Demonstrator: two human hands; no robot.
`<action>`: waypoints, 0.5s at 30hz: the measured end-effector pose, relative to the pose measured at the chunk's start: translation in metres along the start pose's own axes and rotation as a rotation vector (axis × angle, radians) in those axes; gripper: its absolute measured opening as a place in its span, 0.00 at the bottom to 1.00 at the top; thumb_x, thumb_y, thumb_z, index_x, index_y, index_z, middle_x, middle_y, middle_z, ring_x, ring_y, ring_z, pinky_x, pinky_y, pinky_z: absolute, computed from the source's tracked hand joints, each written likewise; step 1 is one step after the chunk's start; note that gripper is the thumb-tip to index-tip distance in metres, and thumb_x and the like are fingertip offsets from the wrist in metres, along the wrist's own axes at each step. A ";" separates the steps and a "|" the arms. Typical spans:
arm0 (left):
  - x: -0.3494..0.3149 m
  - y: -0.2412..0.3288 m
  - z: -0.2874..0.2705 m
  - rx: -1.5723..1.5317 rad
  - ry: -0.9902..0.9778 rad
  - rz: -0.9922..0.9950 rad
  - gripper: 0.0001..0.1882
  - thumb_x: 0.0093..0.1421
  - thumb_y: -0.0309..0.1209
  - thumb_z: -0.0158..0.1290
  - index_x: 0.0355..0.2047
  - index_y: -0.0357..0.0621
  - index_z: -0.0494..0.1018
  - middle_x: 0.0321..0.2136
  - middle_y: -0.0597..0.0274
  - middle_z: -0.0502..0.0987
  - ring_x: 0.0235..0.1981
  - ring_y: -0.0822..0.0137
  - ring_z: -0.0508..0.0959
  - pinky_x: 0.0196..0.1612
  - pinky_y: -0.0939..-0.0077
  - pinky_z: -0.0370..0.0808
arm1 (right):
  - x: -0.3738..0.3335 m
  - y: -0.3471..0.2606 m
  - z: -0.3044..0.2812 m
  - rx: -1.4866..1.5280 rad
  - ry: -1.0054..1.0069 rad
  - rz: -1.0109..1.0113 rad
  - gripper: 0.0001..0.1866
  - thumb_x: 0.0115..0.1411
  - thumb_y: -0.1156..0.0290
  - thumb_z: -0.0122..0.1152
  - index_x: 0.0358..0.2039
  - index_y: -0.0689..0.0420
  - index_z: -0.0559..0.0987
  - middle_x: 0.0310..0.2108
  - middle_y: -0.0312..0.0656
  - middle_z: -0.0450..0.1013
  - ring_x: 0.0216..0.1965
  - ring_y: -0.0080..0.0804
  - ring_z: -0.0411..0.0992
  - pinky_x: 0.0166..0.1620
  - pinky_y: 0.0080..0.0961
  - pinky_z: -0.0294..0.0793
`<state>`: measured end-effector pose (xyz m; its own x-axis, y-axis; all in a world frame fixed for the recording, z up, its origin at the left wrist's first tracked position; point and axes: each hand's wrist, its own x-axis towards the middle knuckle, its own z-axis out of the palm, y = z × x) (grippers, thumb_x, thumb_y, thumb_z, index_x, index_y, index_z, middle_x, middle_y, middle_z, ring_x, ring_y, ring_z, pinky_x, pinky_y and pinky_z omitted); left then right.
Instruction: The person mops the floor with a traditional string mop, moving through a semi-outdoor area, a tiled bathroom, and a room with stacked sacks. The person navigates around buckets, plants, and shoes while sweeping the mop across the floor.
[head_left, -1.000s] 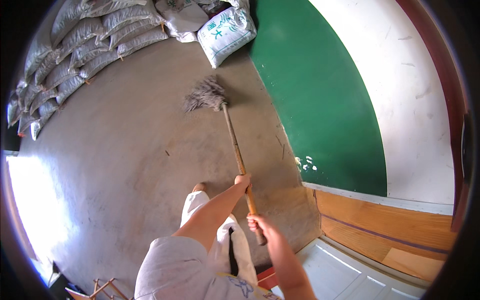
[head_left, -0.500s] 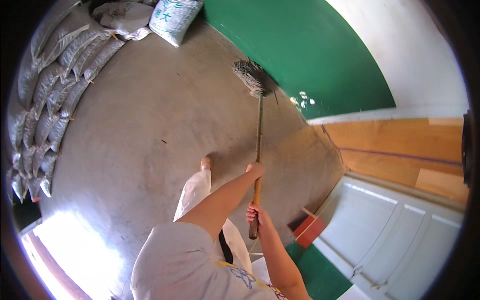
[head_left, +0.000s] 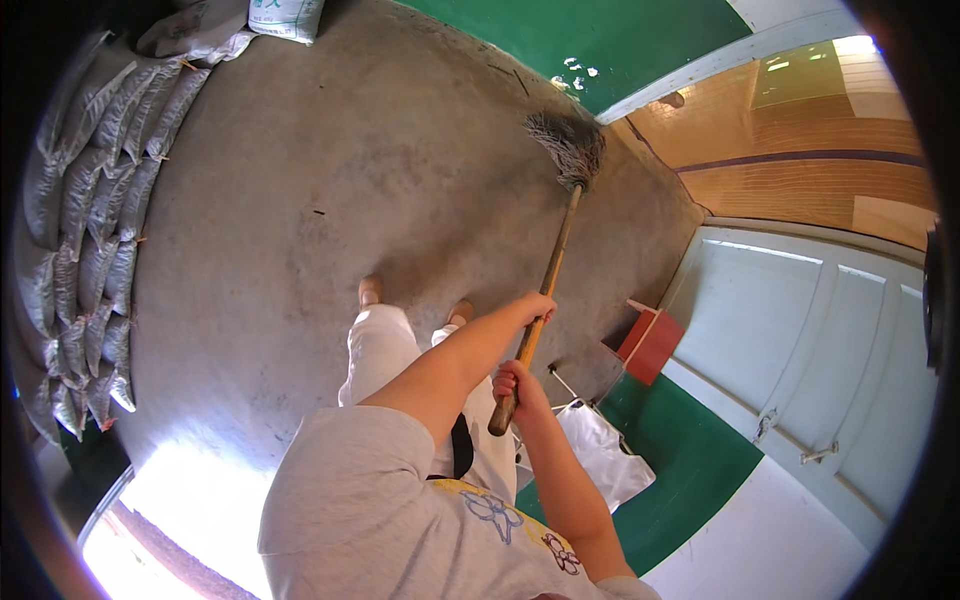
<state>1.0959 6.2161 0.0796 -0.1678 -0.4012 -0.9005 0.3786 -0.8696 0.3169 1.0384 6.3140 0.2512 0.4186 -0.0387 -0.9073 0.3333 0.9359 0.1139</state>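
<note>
A mop with a long wooden handle (head_left: 560, 245) slants away from me, its grey string head (head_left: 568, 148) lying on the concrete floor near the far right wall. Farther up the handle, my left hand (head_left: 537, 308) is closed around the wood. My right hand (head_left: 521, 387) grips lower, just above the thick butt end, which sticks out past it toward me. Both of my arms reach forward, the left one crossing in front of my body. My two feet show on the floor, left of the handle.
Stacked filled sacks (head_left: 100, 220) line the left side, with a white printed bag (head_left: 285, 18) at the far end. On the right are a pale door (head_left: 760, 290), a red box-like object (head_left: 650, 345) and a white cloth-like item (head_left: 600, 450). Wood panelling (head_left: 780, 150) stands beyond.
The mop head has moved right along the wall toward the corner, and the handle now leans more to the right. My view has shifted right; a second foot has come into sight.
</note>
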 end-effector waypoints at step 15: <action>-0.162 -0.078 -0.269 -0.361 0.182 0.293 0.08 0.41 0.25 0.51 0.09 0.37 0.68 0.08 0.60 0.67 0.09 0.69 0.68 0.13 0.76 0.66 | 0.059 0.229 0.115 -0.513 -0.071 0.231 0.13 0.49 0.77 0.52 0.15 0.52 0.60 0.13 0.28 0.54 0.14 0.15 0.54 0.19 0.13 0.57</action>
<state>1.3386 6.4263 0.1206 0.1422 -0.5290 -0.8366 0.6826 -0.5596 0.4699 1.2363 6.4854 0.2700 0.4934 0.1805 -0.8509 -0.2192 0.9725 0.0791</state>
